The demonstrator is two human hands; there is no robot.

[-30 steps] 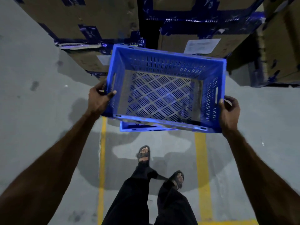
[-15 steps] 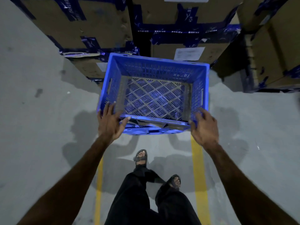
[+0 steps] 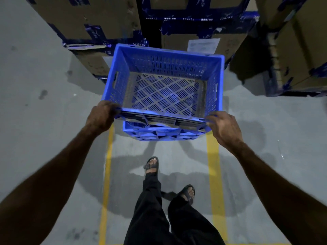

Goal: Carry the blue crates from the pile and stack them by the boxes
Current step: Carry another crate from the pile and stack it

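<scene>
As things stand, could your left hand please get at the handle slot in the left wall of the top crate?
Probably yes. The left hand grips the top crate at its near left corner, and the handle slot sits just ahead along that wall, with only bare floor beside it and nothing across it.

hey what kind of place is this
Probably a warehouse or storeroom: tall taped cardboard boxes with a paper label, yellow floor lines on concrete, and stacked blue crates.

Crate [image 3: 164, 71] under my fingers [image 3: 113, 107] is hard blue plastic, slightly shiny, slotted all over. Boxes [image 3: 99, 18] are matt brown cardboard with glossy blue tape [image 3: 194, 23]. Floor [image 3: 35, 121] is dull, stained concrete.
</scene>
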